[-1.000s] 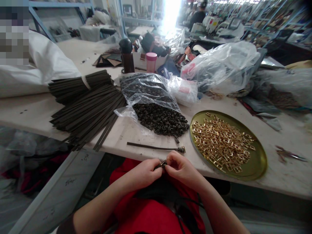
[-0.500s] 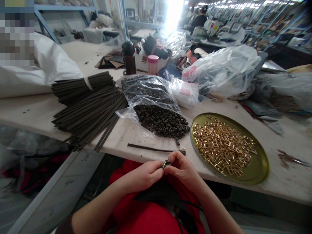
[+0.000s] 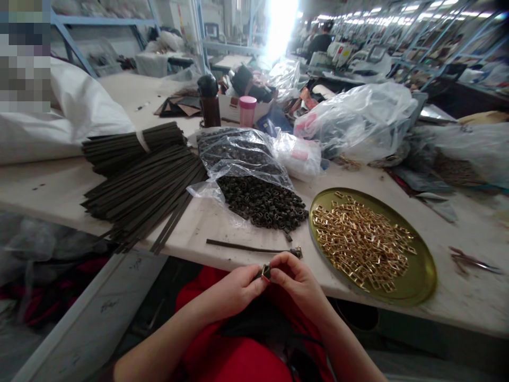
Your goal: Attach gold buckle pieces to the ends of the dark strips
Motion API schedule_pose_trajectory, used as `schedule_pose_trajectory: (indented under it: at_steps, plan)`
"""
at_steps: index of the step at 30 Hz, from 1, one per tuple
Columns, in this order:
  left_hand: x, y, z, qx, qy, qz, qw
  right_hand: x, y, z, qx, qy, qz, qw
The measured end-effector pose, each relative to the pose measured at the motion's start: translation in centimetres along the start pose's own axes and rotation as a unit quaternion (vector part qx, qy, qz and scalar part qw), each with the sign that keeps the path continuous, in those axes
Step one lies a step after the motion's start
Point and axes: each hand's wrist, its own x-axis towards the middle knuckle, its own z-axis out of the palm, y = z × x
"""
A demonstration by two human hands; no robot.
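Over the near table edge, my left hand (image 3: 242,287) pinches a small gold-edged buckle (image 3: 265,272) with a dark strap piece at it. My right hand (image 3: 297,280) meets it from the other side, thumb and fingertips closed on the same buckle; how the strap runs inside the fingers is hidden. Just beyond my hands lies a dark strap (image 3: 250,247) with a gold buckle at its right end. Behind that, dark strap loops (image 3: 264,204) spill from a clear plastic bag (image 3: 246,154). To the right, gold buckles (image 3: 361,239) are heaped on a round gold-coloured tray (image 3: 423,278).
Dark strips (image 3: 147,191) are stacked at the left, one bundle tied with a pale band. Pliers (image 3: 475,261) lie at the far right. A dark bottle (image 3: 209,103), a pink-lidded jar (image 3: 247,111) and plastic bags (image 3: 358,116) stand along the back.
The buckle has turned in my fingers and sits slightly further left and lower. My right hand has shifted a little left. The view has tilted slightly.
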Motion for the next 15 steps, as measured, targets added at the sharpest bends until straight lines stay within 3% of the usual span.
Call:
schedule_pose_trajectory:
  at_steps: [3,5,8,15]
  plan:
    - [0.1,0.1,0.1,-0.005,0.013,0.003,1.000,0.2,0.5,0.4,0.060,0.001,0.038,0.997]
    - [0.3,0.0,0.1,-0.016,0.021,0.005,1.000,0.3,0.6,0.6,0.042,0.008,0.016,0.999]
    - [0.6,-0.2,0.1,-0.037,0.041,0.009,0.998,0.3,0.6,0.9,-0.054,0.040,-0.077,0.995]
    - [0.7,0.0,-0.1,-0.043,0.061,0.018,0.997,0.1,0.7,0.9,-0.218,0.075,-0.246,0.942]
